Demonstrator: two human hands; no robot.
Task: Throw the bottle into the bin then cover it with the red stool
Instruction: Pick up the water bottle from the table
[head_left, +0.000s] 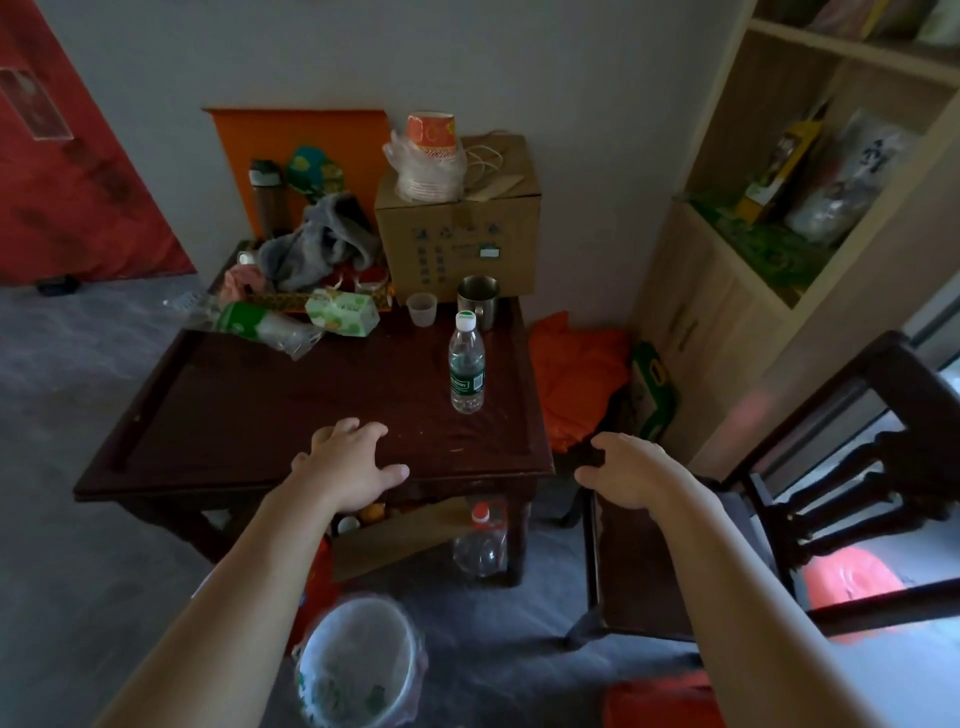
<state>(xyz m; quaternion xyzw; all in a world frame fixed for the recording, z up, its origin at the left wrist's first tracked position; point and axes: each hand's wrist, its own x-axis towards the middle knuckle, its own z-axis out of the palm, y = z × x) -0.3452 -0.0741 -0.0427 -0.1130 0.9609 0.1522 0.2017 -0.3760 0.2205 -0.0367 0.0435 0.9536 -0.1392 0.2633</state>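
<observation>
At frame bottom, red stool (662, 701) cut off; bin (358, 662) partly.

Two bare hands, left (347, 464) and right (629, 470), were visible. Two clear plastic bottles appeared: one upright (466, 362) mid-frame, another (481, 540) below it. One lined bin (358, 662) sat bottom centre.

The bottle (466, 364) is stood upright on the right part of the tabletop (270, 410), with a metal mug (478, 301) and a small cup (422, 309) just behind it. A cardboard box (460, 234) is set at the back right, and a stack of paper cups (430, 156) is placed on it. The bin (358, 662) is found on the floor before the tabletop. A chair (779, 519) is positioned to the right.
</observation>
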